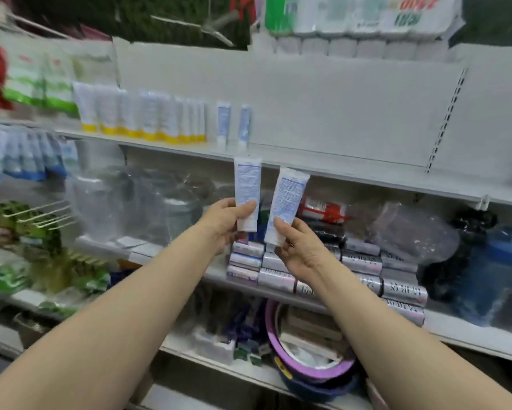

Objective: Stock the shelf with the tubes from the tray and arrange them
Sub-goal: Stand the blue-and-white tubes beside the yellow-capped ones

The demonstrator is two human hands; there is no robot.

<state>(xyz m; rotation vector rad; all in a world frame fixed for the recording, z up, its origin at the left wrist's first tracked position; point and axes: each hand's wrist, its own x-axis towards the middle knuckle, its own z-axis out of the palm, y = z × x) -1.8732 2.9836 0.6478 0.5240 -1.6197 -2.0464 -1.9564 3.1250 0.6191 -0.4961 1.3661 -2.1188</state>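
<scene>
One white plastic tube with blue print (246,184) is held upright at frame centre by the left hand (223,224), fingers curled round its lower end. Just right of it, the right hand (297,250) grips a second matching tube (287,199), tilted to the right. The two are near each other but apart, their tops level with the front edge of the white metal shelf (352,173). On that shelf, left of centre, two blue-and-white tubes (223,125) stand cap down beside a row of white tubes with yellow caps (148,122).
</scene>
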